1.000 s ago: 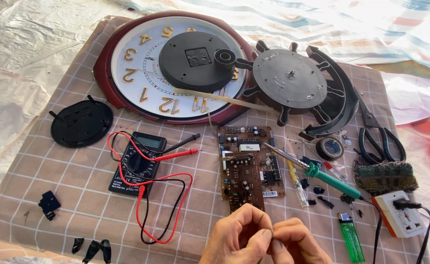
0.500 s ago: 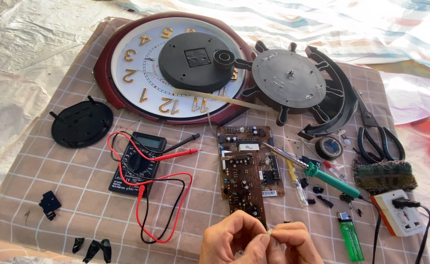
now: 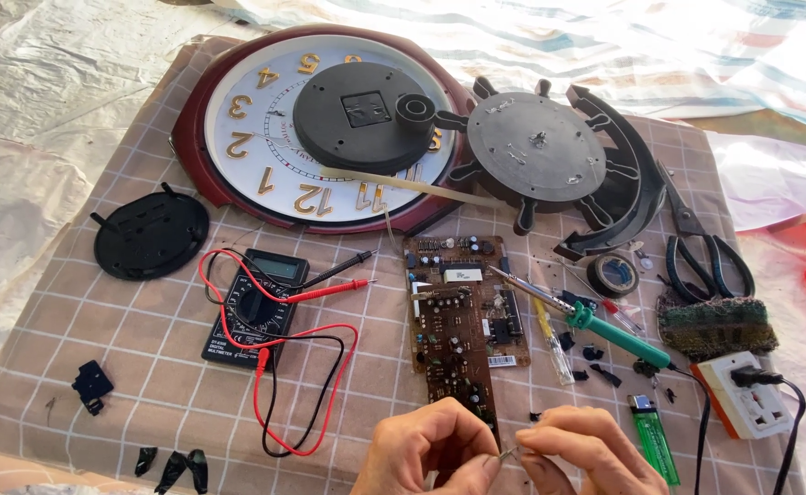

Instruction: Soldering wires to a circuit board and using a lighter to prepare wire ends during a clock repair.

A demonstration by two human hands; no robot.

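Both hands sit at the bottom edge, fingertips meeting. Left hand [image 3: 430, 446] and right hand [image 3: 579, 454] are pinched shut on a tiny metal part [image 3: 506, 452] between them (too small to tell what it is), held just below the brown circuit board [image 3: 458, 316]. To the right – green-handled soldering iron [image 3: 595, 323], green lighter [image 3: 653, 437], white power socket [image 3: 742, 396]. Left of the board – black multimeter [image 3: 256, 305] w/ red & black leads. Wall clock [image 3: 320, 124] lies at the top.
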